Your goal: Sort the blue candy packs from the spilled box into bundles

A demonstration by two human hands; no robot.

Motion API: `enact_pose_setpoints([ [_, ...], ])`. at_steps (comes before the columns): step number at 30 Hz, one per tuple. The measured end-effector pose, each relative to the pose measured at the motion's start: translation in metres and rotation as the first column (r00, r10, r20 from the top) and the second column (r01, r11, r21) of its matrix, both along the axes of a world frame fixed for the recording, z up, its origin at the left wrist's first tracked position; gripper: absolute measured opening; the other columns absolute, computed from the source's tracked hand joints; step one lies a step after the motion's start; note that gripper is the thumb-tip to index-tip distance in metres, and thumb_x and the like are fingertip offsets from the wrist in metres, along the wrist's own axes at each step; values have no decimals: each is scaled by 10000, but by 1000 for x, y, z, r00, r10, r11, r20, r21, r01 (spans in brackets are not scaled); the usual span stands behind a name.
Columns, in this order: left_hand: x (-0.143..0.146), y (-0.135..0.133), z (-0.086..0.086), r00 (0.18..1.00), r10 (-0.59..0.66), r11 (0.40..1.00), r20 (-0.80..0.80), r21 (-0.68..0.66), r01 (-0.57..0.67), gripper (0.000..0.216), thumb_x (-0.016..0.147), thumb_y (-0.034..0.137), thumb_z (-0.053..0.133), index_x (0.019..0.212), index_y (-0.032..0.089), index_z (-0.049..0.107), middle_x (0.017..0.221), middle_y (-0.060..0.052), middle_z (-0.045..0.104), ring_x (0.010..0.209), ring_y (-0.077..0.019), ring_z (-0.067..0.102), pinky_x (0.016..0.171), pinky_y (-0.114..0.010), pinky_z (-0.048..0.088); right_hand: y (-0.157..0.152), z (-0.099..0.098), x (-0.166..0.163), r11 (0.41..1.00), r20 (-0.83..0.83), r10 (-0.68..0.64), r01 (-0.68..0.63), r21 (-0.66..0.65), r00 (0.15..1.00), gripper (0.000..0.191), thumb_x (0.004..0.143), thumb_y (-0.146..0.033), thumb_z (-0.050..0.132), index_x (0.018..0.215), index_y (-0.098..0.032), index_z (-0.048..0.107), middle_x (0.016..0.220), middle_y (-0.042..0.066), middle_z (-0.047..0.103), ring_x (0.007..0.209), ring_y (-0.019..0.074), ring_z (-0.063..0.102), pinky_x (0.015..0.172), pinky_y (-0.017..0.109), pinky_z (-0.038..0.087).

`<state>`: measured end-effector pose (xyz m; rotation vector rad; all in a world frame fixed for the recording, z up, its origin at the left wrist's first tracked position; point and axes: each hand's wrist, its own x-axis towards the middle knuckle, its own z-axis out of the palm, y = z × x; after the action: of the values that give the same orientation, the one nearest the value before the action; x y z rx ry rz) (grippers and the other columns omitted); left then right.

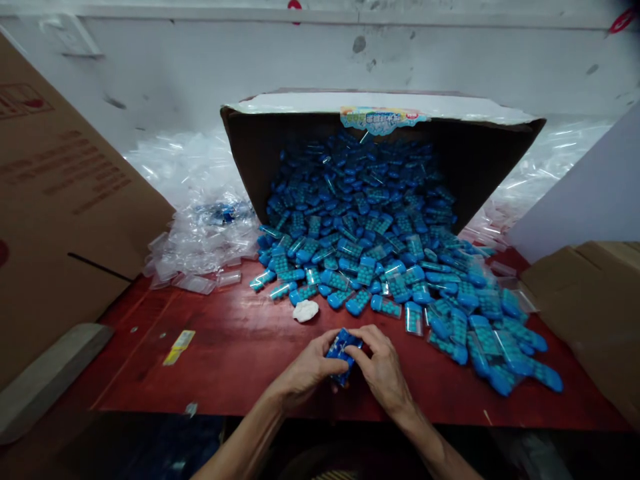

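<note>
My left hand (306, 371) and my right hand (383, 369) meet at the near edge of the red table (235, 347). Both close their fingers round one small blue plastic case (341, 348), held between them just above the tabletop. Its lower part is hidden by my fingers. A large heap of the same blue cases (370, 253) spills toward me out of a tipped cardboard box (260, 153) at the back. The nearest loose cases lie a short way beyond my fingertips.
A pile of small clear plastic bags (205, 233) lies left of the heap. A white crumpled scrap (305, 310) and a yellow label (179, 347) rest on the table. Big cardboard boxes stand at the left (65, 220) and right (590, 307). A grey wall runs behind.
</note>
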<state>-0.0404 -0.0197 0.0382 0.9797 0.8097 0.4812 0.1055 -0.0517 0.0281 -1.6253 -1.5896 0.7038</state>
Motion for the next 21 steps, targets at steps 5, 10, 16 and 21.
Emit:
enact_pose_setpoints([
  [5, -1, 0, -1, 999, -34, 999, 14, -32, 35, 473, 610, 160, 607, 1067, 173, 486, 786, -25, 579, 533, -88, 540, 405, -160, 381, 0, -1, 2, 1000, -64, -2, 3, 12, 998, 74, 713, -207, 568, 786, -206, 577, 789, 10, 564, 771, 169, 524, 703, 281, 396],
  [10, 0, 2, -4, 997, -70, 997, 15, -31, 70, 448, 607, 156, 599, 1043, 171, 497, 753, -11, 572, 515, -90, 540, 405, -169, 377, 3, 1, 6, 998, -180, 61, -64, -7, 982, 146, 685, -203, 576, 830, -201, 563, 797, 1, 562, 759, 160, 537, 671, 259, 424],
  [16, -1, 3, -4, 992, -124, 992, -9, -14, 124, 392, 600, 119, 571, 987, 156, 526, 698, 11, 567, 508, -79, 523, 453, -187, 397, 1, -6, 7, 994, -226, 108, -100, 46, 968, 176, 697, -188, 575, 870, -215, 564, 811, 7, 547, 773, 161, 532, 670, 258, 432],
  [21, -2, 2, 1, 993, -115, 992, 40, -51, 117, 421, 600, 119, 588, 1014, 157, 522, 722, 6, 561, 509, -74, 513, 454, -186, 397, -1, -11, 7, 985, -215, 127, -97, 145, 968, 103, 706, -179, 575, 792, -208, 527, 799, 2, 491, 769, 149, 514, 678, 253, 428],
])
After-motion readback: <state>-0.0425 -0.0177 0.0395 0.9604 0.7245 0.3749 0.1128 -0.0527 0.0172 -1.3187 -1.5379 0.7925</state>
